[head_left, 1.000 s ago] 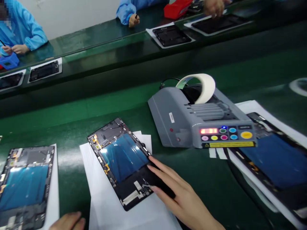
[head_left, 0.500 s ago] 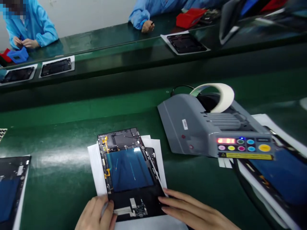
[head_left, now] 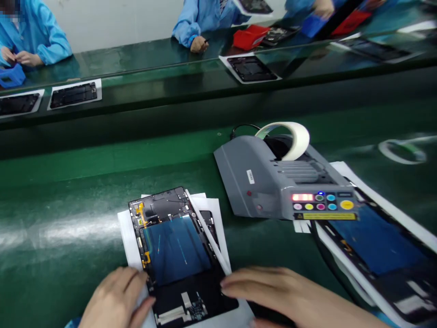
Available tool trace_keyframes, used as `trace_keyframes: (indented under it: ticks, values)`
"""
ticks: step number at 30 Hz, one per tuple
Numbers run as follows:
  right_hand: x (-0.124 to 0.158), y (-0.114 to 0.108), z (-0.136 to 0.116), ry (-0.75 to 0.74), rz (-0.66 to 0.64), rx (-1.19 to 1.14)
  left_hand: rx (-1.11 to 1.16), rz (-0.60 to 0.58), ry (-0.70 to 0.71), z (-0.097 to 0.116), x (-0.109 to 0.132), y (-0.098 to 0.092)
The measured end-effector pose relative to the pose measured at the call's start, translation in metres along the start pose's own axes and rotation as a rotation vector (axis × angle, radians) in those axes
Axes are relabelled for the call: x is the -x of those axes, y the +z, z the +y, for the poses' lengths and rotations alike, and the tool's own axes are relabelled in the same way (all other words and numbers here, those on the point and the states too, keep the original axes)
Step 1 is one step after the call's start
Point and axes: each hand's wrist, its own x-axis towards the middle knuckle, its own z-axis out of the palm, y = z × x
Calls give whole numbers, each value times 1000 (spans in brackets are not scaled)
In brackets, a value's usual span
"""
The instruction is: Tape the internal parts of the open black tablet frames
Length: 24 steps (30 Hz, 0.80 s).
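Note:
An opened tablet (head_left: pixel 177 264), its inner parts bare and a blue-filmed battery in the middle, lies at a slant over white sheets (head_left: pixel 126 232) in front of me. Part of another dark device (head_left: pixel 209 221) shows beneath its right side. My left hand (head_left: pixel 114 298) is closed at the tablet's lower left edge, with bent fingers and the thumb near the corner. Along the lower right edge, my right hand (head_left: pixel 269 291) lies with fingers stretched out, their tips touching the tablet. The undersides of both hands are hidden.
A grey tape dispenser (head_left: pixel 252 177) with a tape roll (head_left: pixel 300 139) stands right of centre. Another opened tablet (head_left: pixel 382 246) lies at the right. A loose ring (head_left: pixel 403 152) is behind it. Tablets on paper (head_left: pixel 252 68) line the raised shelf. Co-workers in blue sit beyond.
The view has swung right, so most things sit further left. The tablet has turned slightly, and a pale strip shows along its right side. Both hands stay at its lower edges.

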Motion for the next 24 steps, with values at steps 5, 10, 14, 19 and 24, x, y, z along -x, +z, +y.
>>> trace_keyframes:
  ticks: [5, 10, 14, 19, 24]
  values:
    - [-103, 2, -6, 42, 185, 68, -142, 123, -50, -37, -43, 3]
    - [-178, 44, 19, -80, 599, 378, -271, 219, 18, -58, -67, 25]
    - [-187, 59, 29, -159, 645, 493, -239, 251, 5, -58, -63, 36]
    - [-180, 60, 26, -256, 608, 595, -186, 283, -34, -54, -62, 41]
    - [-178, 62, 25, -270, 550, 634, -159, 301, -55, -53, -64, 43]
